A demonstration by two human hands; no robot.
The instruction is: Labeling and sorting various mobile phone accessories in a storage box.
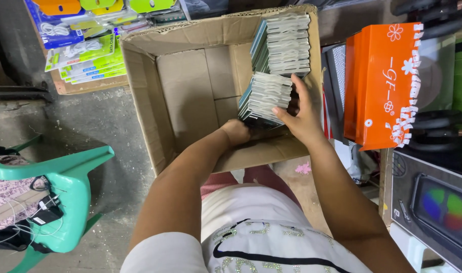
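Both hands are down inside the open brown cardboard box (190,96), closed around a stack of thin, flat, pale grey-green packets (265,98). The right hand (300,117) clasps the stack's near side, fingers curled over its top edge and thumb along the side, which looks meant to keep the loose packets from fanning out. The left hand (236,132) is tucked under the stack's lower end, seemingly bearing the weight from beneath; its fingers are hidden, so I cannot tell how they are set. Just beyond the grip, a second stack of the same packets (285,45) leans against the box's far right wall. To the right of the gripping hands stands an orange paper bag with white flowers (382,83); well to the left sits a green plastic chair (69,197).
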